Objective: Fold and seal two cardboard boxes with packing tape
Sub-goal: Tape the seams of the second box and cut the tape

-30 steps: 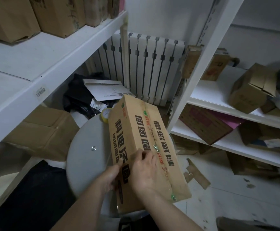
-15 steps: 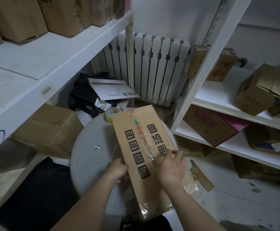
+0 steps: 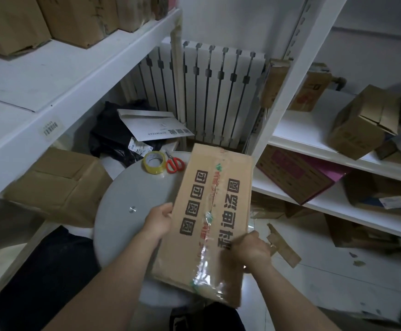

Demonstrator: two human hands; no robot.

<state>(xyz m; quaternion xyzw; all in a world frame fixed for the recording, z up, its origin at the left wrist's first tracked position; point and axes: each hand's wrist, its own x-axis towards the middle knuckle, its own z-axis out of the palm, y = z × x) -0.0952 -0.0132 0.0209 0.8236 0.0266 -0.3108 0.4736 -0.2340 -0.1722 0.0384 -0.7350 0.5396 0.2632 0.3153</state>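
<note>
Brown corrugated board, matte and printed with blocky black characters, makes up the long, flat cardboard box (image 3: 230, 168) that lies slantwise over the right side of the round grey tabletop (image 3: 118, 230). Its near end juts past the tabletop's near edge and its far end reaches toward the far edge. Whether it rests on the surface or is held just above it cannot be told.

A glossy clear tape strip (image 3: 206, 266) with small green and red marks runs down the box's centre seam. It is smooth along the middle and crinkled and shiny at the near end, where it wraps over the edge.

The left hand (image 3: 160, 220) grasps the box's left long edge, thumb on top and fingers curled underneath. The right hand (image 3: 249, 249) clasps the right long edge nearer the person, its fingers bent over the cardboard.

At the tabletop's far edge sits a yellowish translucent tape roll (image 3: 154, 162), a thick ring lying flat. Just beside it on the right lie scissors (image 3: 175, 163) with rounded red plastic handles. A small metal screw (image 3: 132, 209) glints at the tabletop's centre.

Behind stands a white ribbed radiator (image 3: 206, 91), with a flat white envelope (image 3: 151, 126) leaning over dark bags. A torn cardboard scrap (image 3: 285, 247) lies on the pale floor.
</note>
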